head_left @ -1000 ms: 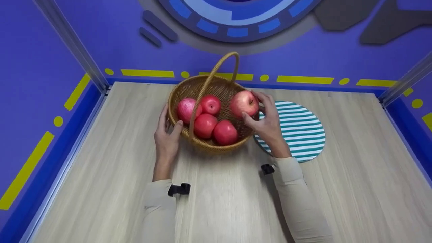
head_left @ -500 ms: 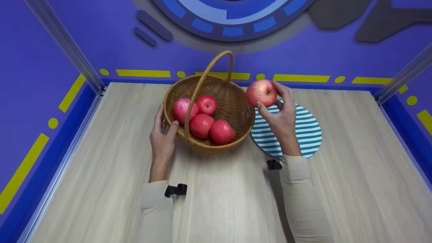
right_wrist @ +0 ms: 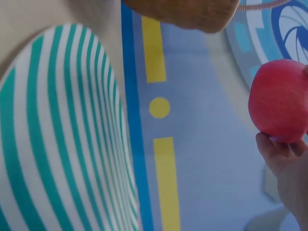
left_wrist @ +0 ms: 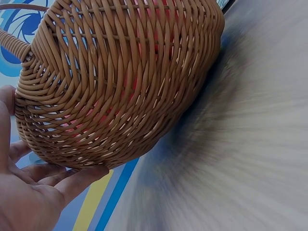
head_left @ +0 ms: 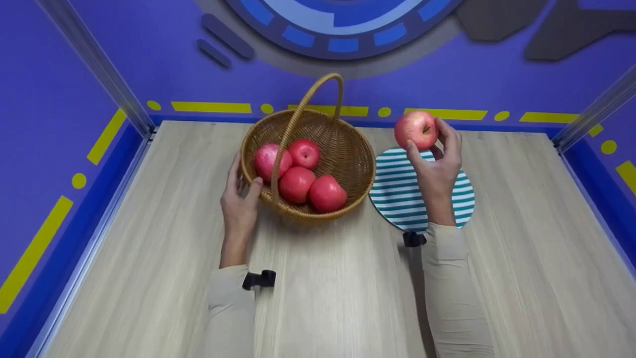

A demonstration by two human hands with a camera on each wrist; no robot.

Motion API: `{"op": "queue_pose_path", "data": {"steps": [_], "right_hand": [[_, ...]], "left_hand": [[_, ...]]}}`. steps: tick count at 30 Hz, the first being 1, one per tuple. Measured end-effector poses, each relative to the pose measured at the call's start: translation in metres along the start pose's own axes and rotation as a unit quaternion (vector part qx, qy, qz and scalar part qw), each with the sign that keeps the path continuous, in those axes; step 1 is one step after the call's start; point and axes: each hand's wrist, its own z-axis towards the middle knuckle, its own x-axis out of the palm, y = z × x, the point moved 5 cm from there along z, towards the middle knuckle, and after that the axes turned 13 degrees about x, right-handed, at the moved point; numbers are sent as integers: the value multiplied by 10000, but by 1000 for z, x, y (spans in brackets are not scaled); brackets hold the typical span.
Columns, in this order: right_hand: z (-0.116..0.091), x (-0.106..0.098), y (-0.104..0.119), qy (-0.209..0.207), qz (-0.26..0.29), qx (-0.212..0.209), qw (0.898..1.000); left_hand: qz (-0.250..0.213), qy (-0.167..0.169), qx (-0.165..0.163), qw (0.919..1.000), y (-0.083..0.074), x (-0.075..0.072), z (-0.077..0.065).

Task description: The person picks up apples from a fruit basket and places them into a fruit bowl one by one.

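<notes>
My right hand (head_left: 439,171) holds a red apple (head_left: 415,130) between thumb and fingers, raised above the far part of a round mat (head_left: 397,194) with green and white stripes. In the right wrist view the same apple (right_wrist: 279,101) shows at the right edge. A brown wicker basket (head_left: 353,149) with a tall arched handle is left of the mat and carries several red apples (head_left: 297,185). My left hand (head_left: 239,209) grips its left side, thumb at the rim and fingers against the outer wall (left_wrist: 120,86). Whether the basket's base rests on the table cannot be told.
A pale wood-grain table (head_left: 323,298) lies under everything. Behind it rises a blue-purple wall (head_left: 149,59) with yellow dashes, and similar panels flank both sides. Black wrist cameras (head_left: 261,280) sit on both sleeves.
My right hand has carried the apple out of the basket, up and to the right, over the mat. The left hand keeps its grip on the basket.
</notes>
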Motion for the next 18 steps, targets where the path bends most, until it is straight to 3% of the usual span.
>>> {"op": "queue_pose_path", "data": {"steps": [8,18], "right_hand": [[5,-10,-16,-109,211,267,9994],[13,-11,-38,-202,-200,854,9959]], "left_hand": [[-2,-16,-16,10000,-1,1,1],[-14,-48,5,10000,-2,1,0]]}}
